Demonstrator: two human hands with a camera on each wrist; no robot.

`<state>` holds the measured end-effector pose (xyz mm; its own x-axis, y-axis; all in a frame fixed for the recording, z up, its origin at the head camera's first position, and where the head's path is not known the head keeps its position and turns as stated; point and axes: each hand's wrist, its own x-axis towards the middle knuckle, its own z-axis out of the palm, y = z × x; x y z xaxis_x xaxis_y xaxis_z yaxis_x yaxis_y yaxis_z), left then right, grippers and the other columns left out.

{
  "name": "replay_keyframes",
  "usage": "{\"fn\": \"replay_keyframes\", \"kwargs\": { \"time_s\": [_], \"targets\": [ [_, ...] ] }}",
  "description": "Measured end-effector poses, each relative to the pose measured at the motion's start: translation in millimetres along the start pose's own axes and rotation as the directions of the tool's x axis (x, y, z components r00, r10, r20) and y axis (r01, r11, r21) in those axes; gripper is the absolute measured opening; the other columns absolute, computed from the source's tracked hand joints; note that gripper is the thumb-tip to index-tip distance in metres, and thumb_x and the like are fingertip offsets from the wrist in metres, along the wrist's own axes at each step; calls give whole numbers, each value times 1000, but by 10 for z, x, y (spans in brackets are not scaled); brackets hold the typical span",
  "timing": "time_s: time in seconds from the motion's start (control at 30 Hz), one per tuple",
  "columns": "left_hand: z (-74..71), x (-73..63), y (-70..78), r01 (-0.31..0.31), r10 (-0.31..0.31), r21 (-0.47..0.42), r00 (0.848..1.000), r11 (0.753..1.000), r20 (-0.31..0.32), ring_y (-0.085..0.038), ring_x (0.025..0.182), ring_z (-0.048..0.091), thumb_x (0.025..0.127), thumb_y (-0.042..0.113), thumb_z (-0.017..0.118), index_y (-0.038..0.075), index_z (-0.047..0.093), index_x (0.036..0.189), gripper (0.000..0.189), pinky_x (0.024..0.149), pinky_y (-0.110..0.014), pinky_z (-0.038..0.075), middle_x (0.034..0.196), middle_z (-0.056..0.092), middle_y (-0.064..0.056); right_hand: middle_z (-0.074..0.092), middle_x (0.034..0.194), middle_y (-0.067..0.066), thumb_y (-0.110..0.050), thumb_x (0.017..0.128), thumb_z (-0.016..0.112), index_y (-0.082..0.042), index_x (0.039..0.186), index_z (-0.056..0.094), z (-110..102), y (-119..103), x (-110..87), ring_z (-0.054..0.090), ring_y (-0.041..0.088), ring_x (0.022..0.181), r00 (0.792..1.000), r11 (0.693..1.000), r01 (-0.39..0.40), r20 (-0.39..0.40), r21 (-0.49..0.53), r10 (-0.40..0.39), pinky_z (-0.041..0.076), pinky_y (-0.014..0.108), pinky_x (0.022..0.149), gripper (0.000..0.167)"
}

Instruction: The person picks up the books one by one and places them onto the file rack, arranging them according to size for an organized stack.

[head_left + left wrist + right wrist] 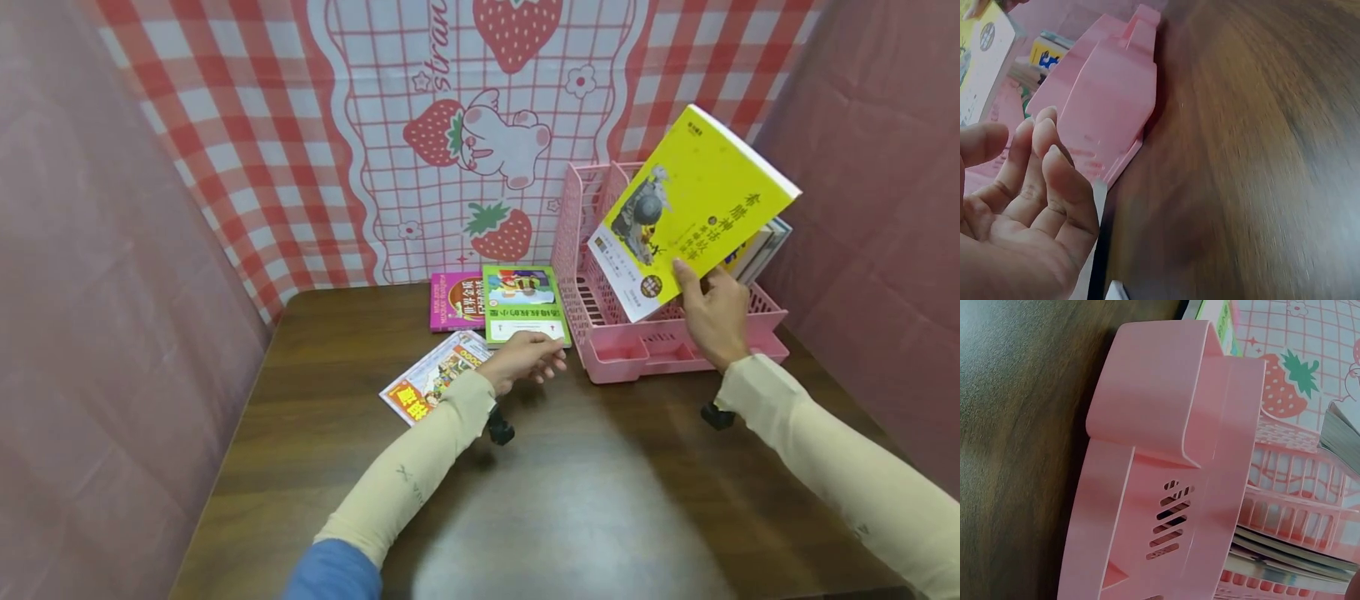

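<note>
1. Gripping the yellow book point(690, 208) with the right hand point(712, 312), thumb pinching its lower edge, tilting it above the pink rack point(600, 333).
2. Resting the left hand point(525, 357), fingers loosely relaxed and holding nothing, at the green book point(521, 304) lying on the table point(600, 500).
3. Leaving more books point(761, 246) standing inside the rack.

Three views, one pink file rack point(660, 333).
Head: high, forward and down over the table point(600, 500). Wrists: low, close at the rack's front edge, shared by all.
</note>
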<state>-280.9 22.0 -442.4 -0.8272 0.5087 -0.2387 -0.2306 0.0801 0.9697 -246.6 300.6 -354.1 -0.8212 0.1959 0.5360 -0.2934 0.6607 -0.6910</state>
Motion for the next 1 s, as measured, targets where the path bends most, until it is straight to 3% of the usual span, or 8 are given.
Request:
{"fn": "replay_keyframes", "kwargs": {
  "time_s": [0.2, 0.37, 0.63, 0.73, 0.87, 1.0],
  "targets": [
    [201, 129, 69, -40, 42, 57, 998, 998, -40, -11, 56, 58, 106, 38, 59, -1, 70, 95, 42, 51, -25, 46, 77, 72, -7, 74, 112, 18, -48, 105, 54, -4, 133, 65, 15, 79, 27, 61, 13, 73, 999, 999, 15, -43, -35, -16, 42, 13, 52, 54],
    [383, 226, 111, -78, 82, 53, 994, 996, -69, -11, 54, 56, 107, 42, 54, 0, 69, 89, 48, 48, -24, 43, 79, 72, -11, 74, 113, 19, -49, 105, 53, -2, 131, 66, 37, 131, 36, 60, 6, 75, 999, 997, -16, -39, -70, 13, 43, 11, 55, 56],
    [565, 360, 76, -38, 41, 17, 985, 999, -168, -12, 49, 54, 106, 50, 52, 8, 66, 77, 54, 46, -27, 41, 65, 65, -4, 74, 110, 21, -51, 105, 52, -2, 129, 68, 106, 170, 54, 61, 15, 79, 999, 994, -34, -26, -101, 32, 41, 11, 59, 56],
    [591, 395, 77, -36, 35, -1, 980, 999, -194, -11, 48, 54, 107, 46, 52, 8, 65, 74, 52, 44, -26, 40, 63, 63, -4, 74, 109, 20, -50, 105, 52, -2, 128, 68, 134, 190, 60, 60, 17, 78, 999, 995, -35, -32, -97, 32, 41, 13, 57, 56],
    [603, 434, 98, -39, 34, -21, 985, 999, -169, -10, 46, 52, 107, 35, 52, 8, 62, 72, 46, 40, -22, 38, 61, 61, -4, 75, 108, 20, -51, 105, 52, -3, 127, 69, 163, 218, 59, 61, 22, 78, 998, 994, -47, -44, -101, 42, 41, 16, 58, 56],
    [621, 464, 127, -28, 24, -32, 993, 999, -118, -11, 45, 52, 109, 32, 50, 8, 60, 72, 45, 40, -22, 39, 60, 60, -4, 74, 106, 23, -49, 105, 53, 0, 125, 68, 180, 257, 60, 66, 32, 82, 998, 992, -44, -60, -119, 37, 46, 27, 66, 55]
  ]
}}
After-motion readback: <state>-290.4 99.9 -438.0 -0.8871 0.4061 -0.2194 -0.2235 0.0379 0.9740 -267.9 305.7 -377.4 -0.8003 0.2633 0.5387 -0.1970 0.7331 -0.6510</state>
